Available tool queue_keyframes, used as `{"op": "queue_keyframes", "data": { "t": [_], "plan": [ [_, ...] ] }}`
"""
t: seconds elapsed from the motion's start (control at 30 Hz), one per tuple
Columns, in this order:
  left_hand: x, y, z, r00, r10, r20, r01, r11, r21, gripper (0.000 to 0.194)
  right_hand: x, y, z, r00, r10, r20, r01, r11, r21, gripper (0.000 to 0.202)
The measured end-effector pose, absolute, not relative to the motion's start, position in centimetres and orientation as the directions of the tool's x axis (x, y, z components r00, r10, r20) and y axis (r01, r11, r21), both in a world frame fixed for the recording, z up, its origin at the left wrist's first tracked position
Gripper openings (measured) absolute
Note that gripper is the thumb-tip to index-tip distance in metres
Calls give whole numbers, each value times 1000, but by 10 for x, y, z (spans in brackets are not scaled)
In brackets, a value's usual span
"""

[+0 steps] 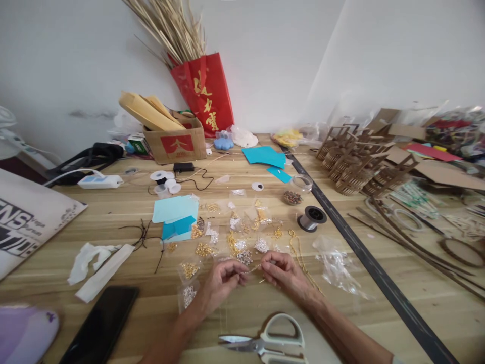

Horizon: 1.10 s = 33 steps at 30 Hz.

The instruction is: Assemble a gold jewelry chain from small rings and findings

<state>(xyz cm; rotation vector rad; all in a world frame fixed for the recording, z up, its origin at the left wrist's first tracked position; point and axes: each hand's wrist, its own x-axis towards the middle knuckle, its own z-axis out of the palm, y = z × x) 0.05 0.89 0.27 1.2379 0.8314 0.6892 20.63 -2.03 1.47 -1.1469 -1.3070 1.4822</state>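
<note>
A thin chain (253,269) is stretched between my two hands above the middle of the table. My left hand (224,277) pinches one end, and my right hand (281,270) pinches the other with fingertips close together. Just beyond the hands lie several small bags of gold and silver findings (202,249). A gold chain (297,247) trails on the table beside my right wrist and passes partly behind it. Scissors (261,344) with pale handles lie in front of me, blades pointing left.
A black phone (100,323) lies at the left front. Right of the findings stand a wire spool (312,218) and a dish of brown beads (293,197). Small bamboo baskets (352,167) crowd the right side. A red bag (208,91) and a cardboard box (176,144) stand at the back.
</note>
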Motion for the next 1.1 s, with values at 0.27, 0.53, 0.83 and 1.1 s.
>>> {"op": "queue_keyframes", "data": {
  "t": [0.27, 0.53, 0.83, 1.1],
  "plan": [
    [-1, 7, 10, 635, 769, -76, -7, 105, 994, 26, 203, -29, 28, -409, 909, -87, -67, -124, -990, 35],
    [5, 4, 7, 613, 775, -151, 90, 121, 989, 20, 200, -30, 37, -426, 897, -120, 18, -124, -992, 36],
    [0, 4, 22, 639, 751, -166, 31, 190, 981, 27, 206, -27, 38, -414, 909, -52, 138, 6, -990, 28],
    [-7, 7, 18, 646, 753, -122, -9, 168, 986, 22, 209, -32, 50, -449, 889, 84, 520, 337, -785, 9]
  ]
}}
